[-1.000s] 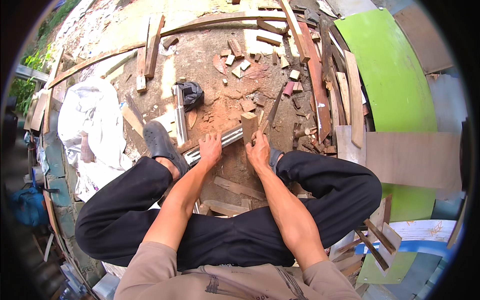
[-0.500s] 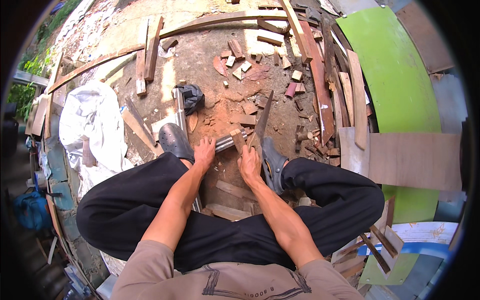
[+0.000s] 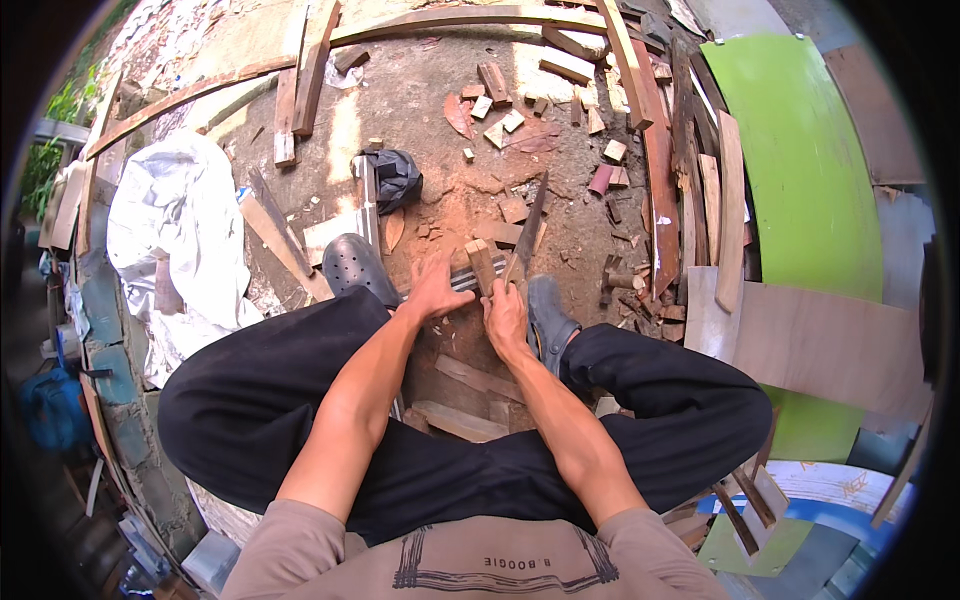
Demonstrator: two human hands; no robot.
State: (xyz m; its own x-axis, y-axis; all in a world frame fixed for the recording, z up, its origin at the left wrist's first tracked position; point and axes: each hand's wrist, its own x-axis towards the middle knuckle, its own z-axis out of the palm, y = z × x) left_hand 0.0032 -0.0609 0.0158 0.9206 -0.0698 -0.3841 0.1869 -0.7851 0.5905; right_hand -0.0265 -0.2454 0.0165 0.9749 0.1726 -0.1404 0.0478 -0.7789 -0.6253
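My right hand (image 3: pixel 505 312) is closed round the wooden handle of a handsaw (image 3: pixel 531 223), whose dark blade points away from me. Just left of the handle, a short wood block (image 3: pixel 481 262) lies across a striped metal bar (image 3: pixel 462 280); my right fingers are close to its near end, and I cannot tell whether they touch it. My left hand (image 3: pixel 436 287) is at the bar's left part with its thumb stretched toward the block and its fingers apart. Grey clogs stand on either side, the left one (image 3: pixel 358 268) and the right one (image 3: pixel 549 318).
Wood offcuts (image 3: pixel 493 84) and small cut pieces litter the ground ahead. Long planks (image 3: pixel 727 210) and a green panel (image 3: pixel 800 170) lie to the right. On the left are a white sack (image 3: pixel 175 235) and a black plastic bag (image 3: pixel 394 180). A hammer-like tool (image 3: pixel 612 277) lies by the right clog.
My left hand's fingers have spread, and its thumb has come nearer the wood block. The block has shifted slightly on the bar. The right hand still holds the saw. The whole view has shifted slightly.
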